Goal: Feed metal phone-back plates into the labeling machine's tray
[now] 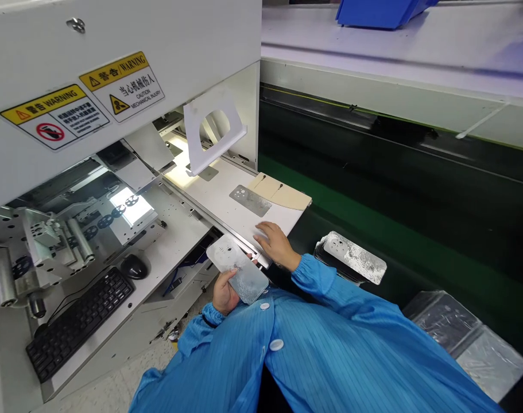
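Observation:
My left hand (227,291) grips a grey phone back panel (239,269) with camera holes, held tilted in front of my body. Over the front edge of the white machine platform (282,215) is my right hand (277,245), its fingers apart and nothing visible in them. Just beyond those fingers, a second phone back panel (250,200) lies flat on the platform. To the right of my right forearm, a stack of phone back panels (355,258) rests on the dark surface, the top one mottled silver and white.
The white machine housing (192,46) with warning labels overhangs the left side. A keyboard (80,321) and a mouse (134,267) sit on its ledge. Plastic-wrapped packs (468,338) lie at the lower right. A dark green conveyor belt (373,195) runs behind, below a shelf with a blue bin (379,12).

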`<act>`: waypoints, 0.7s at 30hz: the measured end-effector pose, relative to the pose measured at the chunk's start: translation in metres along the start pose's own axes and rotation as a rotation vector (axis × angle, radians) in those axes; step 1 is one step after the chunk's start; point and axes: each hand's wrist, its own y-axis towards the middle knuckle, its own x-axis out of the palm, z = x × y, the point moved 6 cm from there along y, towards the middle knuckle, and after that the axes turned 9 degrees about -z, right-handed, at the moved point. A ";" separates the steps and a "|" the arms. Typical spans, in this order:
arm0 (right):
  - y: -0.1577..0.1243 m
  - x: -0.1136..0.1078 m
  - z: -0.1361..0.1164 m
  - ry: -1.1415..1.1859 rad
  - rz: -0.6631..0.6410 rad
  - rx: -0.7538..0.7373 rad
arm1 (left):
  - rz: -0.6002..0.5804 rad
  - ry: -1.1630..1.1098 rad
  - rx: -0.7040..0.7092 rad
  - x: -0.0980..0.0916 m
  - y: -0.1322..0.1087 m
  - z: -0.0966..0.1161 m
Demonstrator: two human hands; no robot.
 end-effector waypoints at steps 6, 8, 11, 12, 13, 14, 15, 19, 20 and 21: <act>-0.059 0.007 -0.020 0.440 -0.241 0.036 | 0.012 0.067 0.049 0.013 0.010 -0.006; -0.072 0.003 -0.023 0.381 -0.238 0.040 | -0.016 0.081 0.074 0.024 0.014 -0.008; -0.082 -0.007 -0.028 0.272 -0.175 -0.013 | -0.061 0.093 0.064 0.043 0.019 -0.016; -0.085 -0.010 -0.029 0.249 -0.153 -0.034 | -0.081 0.101 0.050 0.049 0.020 -0.020; -0.087 -0.013 -0.029 0.231 -0.133 -0.046 | -0.106 0.112 0.034 0.055 0.020 -0.024; -0.090 -0.017 -0.028 0.216 -0.116 -0.050 | -0.132 0.127 0.016 0.060 0.020 -0.029; -0.093 -0.020 -0.026 0.207 -0.101 -0.047 | -0.155 0.144 -0.003 0.064 0.020 -0.035; -0.108 -0.032 -0.019 0.211 -0.057 -0.034 | -0.200 0.203 -0.029 0.073 0.020 -0.050; -0.112 -0.034 -0.017 0.212 -0.049 -0.028 | -0.209 0.204 -0.020 0.075 0.021 -0.052; -0.116 -0.037 -0.014 0.213 -0.041 -0.020 | -0.217 0.201 -0.002 0.077 0.022 -0.052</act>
